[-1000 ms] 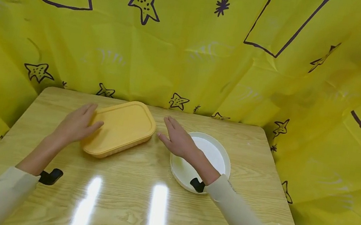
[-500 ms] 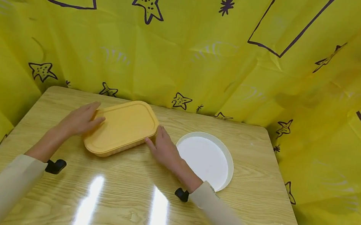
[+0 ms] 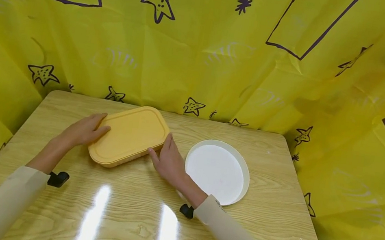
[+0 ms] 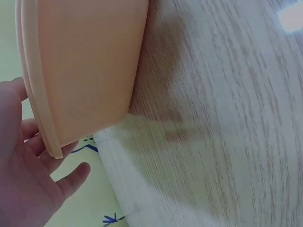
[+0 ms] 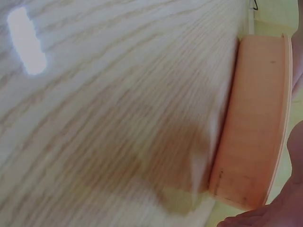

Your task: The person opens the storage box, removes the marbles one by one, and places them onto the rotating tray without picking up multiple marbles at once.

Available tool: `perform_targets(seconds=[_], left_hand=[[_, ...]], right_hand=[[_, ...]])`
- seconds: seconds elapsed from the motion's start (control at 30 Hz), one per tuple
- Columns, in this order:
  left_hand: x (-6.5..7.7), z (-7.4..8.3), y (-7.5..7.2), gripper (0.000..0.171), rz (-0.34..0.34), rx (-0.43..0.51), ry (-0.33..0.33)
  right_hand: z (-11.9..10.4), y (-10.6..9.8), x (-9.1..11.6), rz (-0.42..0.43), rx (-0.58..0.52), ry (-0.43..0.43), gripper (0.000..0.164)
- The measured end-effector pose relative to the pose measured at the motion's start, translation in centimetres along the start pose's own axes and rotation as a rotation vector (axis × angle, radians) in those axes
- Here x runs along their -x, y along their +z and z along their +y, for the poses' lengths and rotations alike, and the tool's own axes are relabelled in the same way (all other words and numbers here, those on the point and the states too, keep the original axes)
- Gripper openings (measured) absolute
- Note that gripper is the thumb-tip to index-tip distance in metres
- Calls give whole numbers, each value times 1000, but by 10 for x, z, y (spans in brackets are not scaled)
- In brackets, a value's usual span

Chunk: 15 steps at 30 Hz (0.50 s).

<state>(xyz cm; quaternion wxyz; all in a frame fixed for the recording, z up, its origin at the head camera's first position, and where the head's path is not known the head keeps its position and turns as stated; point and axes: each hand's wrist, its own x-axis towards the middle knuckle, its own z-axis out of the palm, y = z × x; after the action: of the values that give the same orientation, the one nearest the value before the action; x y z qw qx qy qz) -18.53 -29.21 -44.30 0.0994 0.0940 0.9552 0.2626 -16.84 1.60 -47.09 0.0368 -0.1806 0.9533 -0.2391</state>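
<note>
An orange lidded box (image 3: 131,134), rectangular with rounded corners, lies at a slant on the left half of the wooden table. My left hand (image 3: 83,131) holds its left end, the thumb on the lid and the fingers at the far edge. In the left wrist view, the fingers of that hand (image 4: 33,175) curl around the lid's rim. At the right end my right hand (image 3: 171,161) grips the near corner, thumb on the front edge. The right wrist view has the box's side wall (image 5: 251,118) low against the table, with part of the hand (image 5: 284,198) beside it.
A round white tray (image 3: 216,174) with a low rim lies to the right, next to my right forearm. Yellow cloth (image 3: 194,54) with drawn stars hangs behind and beside the wooden table (image 3: 134,218). Two bright light reflections show on the tabletop.
My right hand has moved left and toward me from above the tray's edge and has taken hold of the box's right end. My left hand and the box have barely shifted.
</note>
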Motion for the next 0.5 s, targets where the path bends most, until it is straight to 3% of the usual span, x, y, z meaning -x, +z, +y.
perform_targets(seconds=[0.17,0.4,0.5], left_hand=[[-2,-3,1,68,39,-1,-10],[-8,-5,3,63,34,48,-15],[-12,-7,5,64,29,72,1]], right_hand=[[0,6,-1,-7,-138,59,91],[-3,15,-2,20,-621,115,92],[-9,20,-4,72,-756,140,91]])
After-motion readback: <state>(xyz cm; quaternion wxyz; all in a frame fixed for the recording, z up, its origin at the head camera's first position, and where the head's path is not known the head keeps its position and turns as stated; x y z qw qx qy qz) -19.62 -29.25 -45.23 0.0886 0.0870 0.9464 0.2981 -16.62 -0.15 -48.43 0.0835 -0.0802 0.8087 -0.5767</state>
